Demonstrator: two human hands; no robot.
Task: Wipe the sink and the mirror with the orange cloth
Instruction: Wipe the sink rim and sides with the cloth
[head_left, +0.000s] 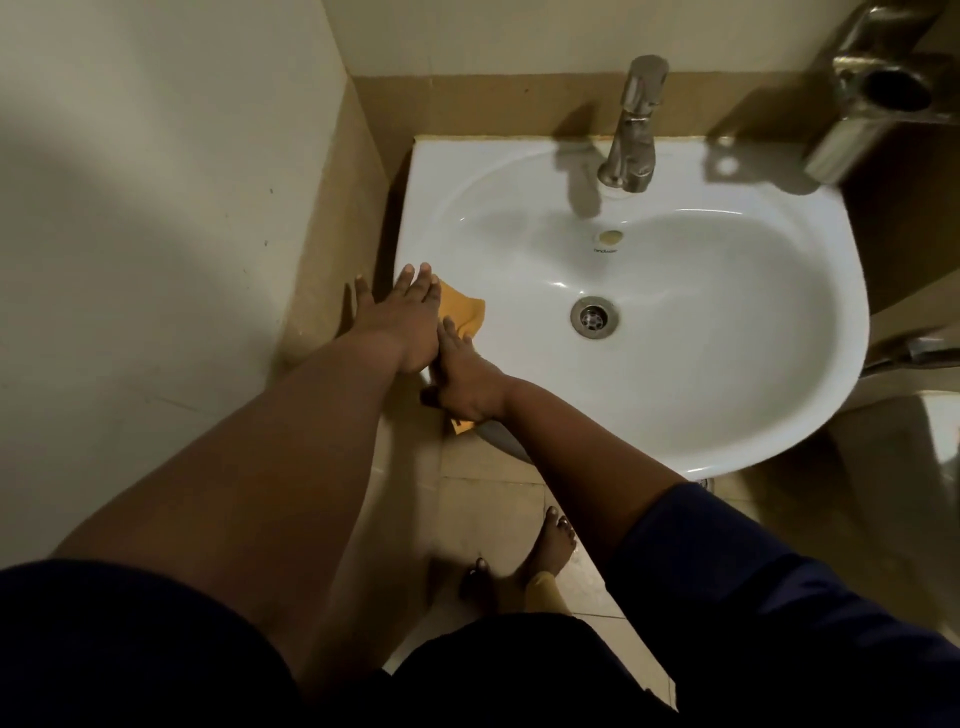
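Tiled corner with a white sink (727, 364): the orange cloth (462, 310) lies on the left rim, pinned under the flat, spread left hand (402, 317) and the right hand (462, 376), fingers down on it, basin to their right; the print below the overflow is unreadable.
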